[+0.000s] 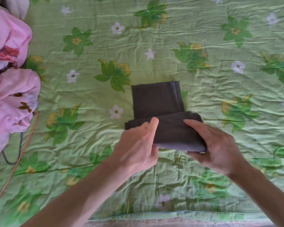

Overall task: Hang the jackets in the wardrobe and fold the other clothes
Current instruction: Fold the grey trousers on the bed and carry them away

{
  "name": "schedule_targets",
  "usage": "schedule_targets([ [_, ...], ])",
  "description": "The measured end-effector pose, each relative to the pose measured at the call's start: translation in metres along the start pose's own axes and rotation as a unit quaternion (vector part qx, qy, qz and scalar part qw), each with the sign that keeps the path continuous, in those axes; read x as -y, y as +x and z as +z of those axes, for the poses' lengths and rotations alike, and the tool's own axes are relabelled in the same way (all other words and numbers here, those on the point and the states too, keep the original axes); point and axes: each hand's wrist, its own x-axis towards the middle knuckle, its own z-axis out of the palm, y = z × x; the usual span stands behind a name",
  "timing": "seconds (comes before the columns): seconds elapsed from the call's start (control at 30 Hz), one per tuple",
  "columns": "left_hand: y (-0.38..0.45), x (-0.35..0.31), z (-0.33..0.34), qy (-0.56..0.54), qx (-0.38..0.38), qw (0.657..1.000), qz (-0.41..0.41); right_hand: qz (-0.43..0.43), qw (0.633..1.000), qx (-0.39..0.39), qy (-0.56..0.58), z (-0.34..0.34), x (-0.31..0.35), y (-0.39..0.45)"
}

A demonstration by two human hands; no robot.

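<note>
A dark gray garment lies folded on the green flowered bedsheet, near the middle of the bed. Its near end is lifted and turned back over the rest, so a thick fold sits on top of the flat part. The left hand holds the left side of that fold, with the thumb on top and the fingers curled under the cloth. The right hand holds the right side the same way (its fingers wrap around the lower edge). Both hands touch the garment and grip it. Far left of the garment sits a heap of pink clothes. A thin orange hanger pokes out from under that heap, on the sheet.
</note>
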Motion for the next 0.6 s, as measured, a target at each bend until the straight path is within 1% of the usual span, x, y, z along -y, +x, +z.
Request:
schedule_targets([
  [0.07, 0.0, 0.007, -0.016, -0.081, -0.006, 0.997, 0.006, 0.027, 0.998, 0.027, 0.041, -0.021, 0.002, 0.009],
  [0.13, 0.003, 0.018, -0.027, -0.157, -0.032, 0.987, -0.008, 0.055, 0.994, 0.051, 0.084, -0.038, 0.002, 0.023],
  [0.2, 0.008, 0.03, -0.032, -0.216, -0.067, 0.973, -0.047, 0.1, 0.979, 0.074, 0.161, -0.05, -0.002, 0.04],
  [0.23, 0.01, 0.035, -0.033, -0.257, -0.089, 0.959, -0.078, 0.128, 0.965, 0.08, 0.213, -0.053, -0.005, 0.05],
  [0.27, 0.014, 0.038, -0.033, -0.308, -0.116, 0.937, -0.113, 0.154, 0.949, 0.076, 0.263, -0.055, -0.006, 0.06],
  [0.3, 0.018, 0.041, -0.032, -0.36, -0.152, 0.909, -0.148, 0.177, 0.935, 0.055, 0.302, -0.053, -0.008, 0.07],
  [0.37, 0.031, 0.047, -0.027, -0.428, -0.225, 0.848, -0.216, 0.222, 0.908, -0.029, 0.355, -0.042, -0.012, 0.088],
  [0.43, 0.044, 0.055, -0.018, -0.465, -0.25, 0.804, -0.275, 0.272, 0.861, -0.105, 0.416, -0.024, -0.014, 0.102],
  [0.47, 0.05, 0.059, -0.014, -0.481, -0.248, 0.788, -0.294, 0.291, 0.841, -0.125, 0.438, -0.014, -0.016, 0.107],
  [0.5, 0.055, 0.061, -0.009, -0.493, -0.24, 0.779, -0.305, 0.304, 0.833, -0.132, 0.443, -0.002, -0.02, 0.111],
  [0.53, 0.061, 0.063, -0.003, -0.494, -0.231, 0.779, -0.309, 0.31, 0.835, -0.128, 0.435, 0.009, -0.024, 0.114],
  [0.6, 0.07, 0.067, 0.008, -0.484, -0.216, 0.79, -0.308, 0.32, 0.857, -0.109, 0.388, 0.029, -0.034, 0.119],
])
